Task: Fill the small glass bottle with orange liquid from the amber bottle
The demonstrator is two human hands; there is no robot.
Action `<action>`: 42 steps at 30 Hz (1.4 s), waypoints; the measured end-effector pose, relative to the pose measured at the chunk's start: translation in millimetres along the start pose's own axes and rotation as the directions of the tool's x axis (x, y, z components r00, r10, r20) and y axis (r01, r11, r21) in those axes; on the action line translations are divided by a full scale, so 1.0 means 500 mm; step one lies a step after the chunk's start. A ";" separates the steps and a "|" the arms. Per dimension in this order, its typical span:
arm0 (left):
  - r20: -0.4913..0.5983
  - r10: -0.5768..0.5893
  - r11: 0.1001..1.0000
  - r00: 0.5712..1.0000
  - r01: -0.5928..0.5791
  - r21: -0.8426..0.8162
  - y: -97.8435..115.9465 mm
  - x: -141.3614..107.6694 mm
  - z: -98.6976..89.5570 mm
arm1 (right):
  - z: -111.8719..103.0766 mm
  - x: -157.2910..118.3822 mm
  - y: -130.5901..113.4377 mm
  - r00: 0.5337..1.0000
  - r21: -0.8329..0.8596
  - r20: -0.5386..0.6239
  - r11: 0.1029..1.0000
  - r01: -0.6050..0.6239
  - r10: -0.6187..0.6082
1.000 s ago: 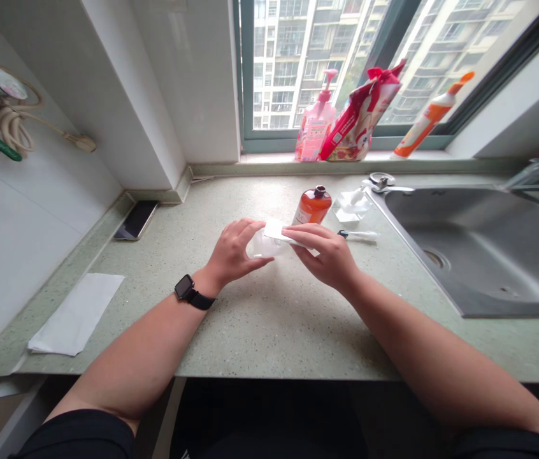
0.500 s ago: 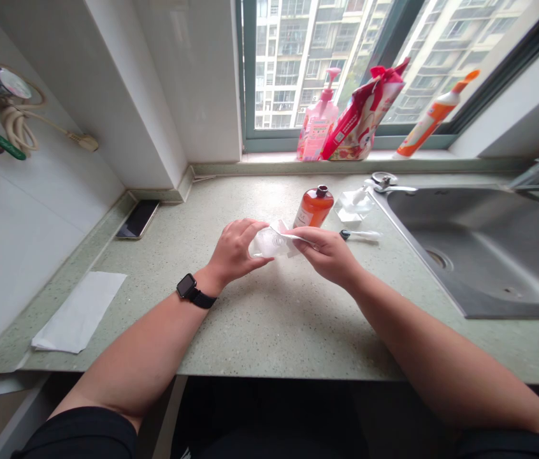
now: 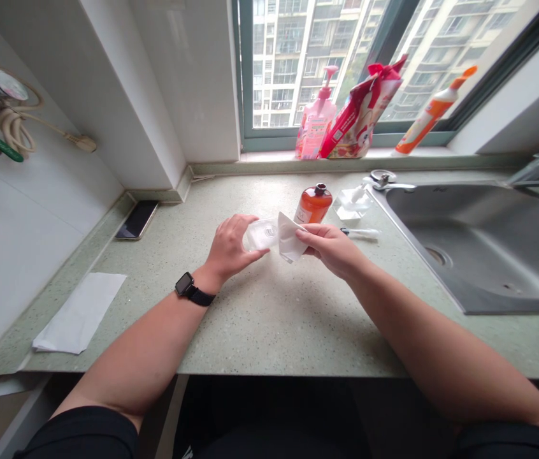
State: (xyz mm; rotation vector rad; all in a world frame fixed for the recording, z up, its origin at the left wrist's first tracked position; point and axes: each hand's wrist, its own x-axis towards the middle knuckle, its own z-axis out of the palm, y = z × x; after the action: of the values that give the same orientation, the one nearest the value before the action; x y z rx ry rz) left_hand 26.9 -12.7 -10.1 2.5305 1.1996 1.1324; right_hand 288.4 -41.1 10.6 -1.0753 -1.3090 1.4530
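My left hand point(image 3: 231, 245), with a black watch on its wrist, curves its fingers and thumb around a clear plastic container point(image 3: 262, 234). The container is tilted on its side, and a round ringed mark shows on the face turned to the right. My right hand point(image 3: 329, 245) pinches a folded white tissue point(image 3: 290, 239) between thumb and fingers, just right of the container. Close behind the right hand stands an amber bottle point(image 3: 314, 205) with an uncapped dark neck. A pump head with a dark collar and pale tube point(image 3: 362, 234) lies beside that hand.
A clear block-like piece with a pump-like top point(image 3: 353, 203) stands near the sink point(image 3: 474, 306). A phone point(image 3: 137, 220) and folded white paper point(image 3: 81, 312) lie at left. On the sill are a pink pump bottle point(image 3: 316, 127), a red bag point(image 3: 360, 118) and an orange-white bottle point(image 3: 429, 118).
The tissue has come away to the right of the container's face and now hangs more upright in my right hand. My left hand has shifted slightly left with the container.
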 end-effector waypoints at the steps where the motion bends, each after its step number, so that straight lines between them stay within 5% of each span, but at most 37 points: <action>1: -0.007 0.001 1.000 1.000 -0.001 0.003 -0.001 0.000 0.000 | -0.002 0.001 0.000 0.999 -0.004 -0.031 1.000 0.023 -0.023; 7: 0.007 0.021 1.000 1.000 -0.021 -0.019 -0.001 -0.001 0.000 | -0.008 -0.001 -0.003 0.927 -0.206 -0.206 0.940 0.272 -0.313; 12: 0.047 0.054 0.995 0.997 -0.050 -0.081 0.006 -0.001 0.004 | 0.010 -0.014 -0.004 0.852 -0.452 -0.109 0.789 0.416 -0.512; 16: 0.031 0.047 0.990 0.998 -0.042 -0.134 0.006 -0.001 0.007 | 0.022 -0.021 0.001 0.893 -0.508 0.022 0.764 0.398 -0.450; 19: 0.013 0.026 0.990 1.000 -0.024 -0.143 0.002 0.000 0.007 | 0.018 -0.017 0.003 0.926 -0.465 0.017 0.817 0.341 -0.377; 24: -0.042 -0.059 0.990 0.997 0.053 -0.129 -0.005 0.001 0.003 | 0.003 -0.005 -0.002 0.985 -0.152 -0.009 0.974 0.170 -0.174; 29: -0.105 -0.183 0.977 0.977 0.169 -0.131 -0.023 0.003 0.005 | -0.004 -0.006 -0.020 0.996 0.000 -0.008 0.996 0.091 -0.091; 35: -0.149 -0.303 0.939 0.941 0.269 -0.213 -0.052 0.006 0.020 | -0.007 -0.011 -0.029 0.995 -0.124 0.097 0.992 0.010 0.002; 42: -0.124 -0.309 0.933 0.943 0.276 -0.230 -0.046 0.006 0.023 | 0.019 -0.022 -0.011 0.951 -0.406 0.292 0.914 0.029 0.100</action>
State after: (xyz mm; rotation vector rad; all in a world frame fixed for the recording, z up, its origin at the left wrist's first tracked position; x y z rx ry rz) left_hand 21.3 7.2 -25.7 2.0556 1.3591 1.3223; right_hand 281.9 -53.9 17.0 -1.1702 -1.8863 1.4513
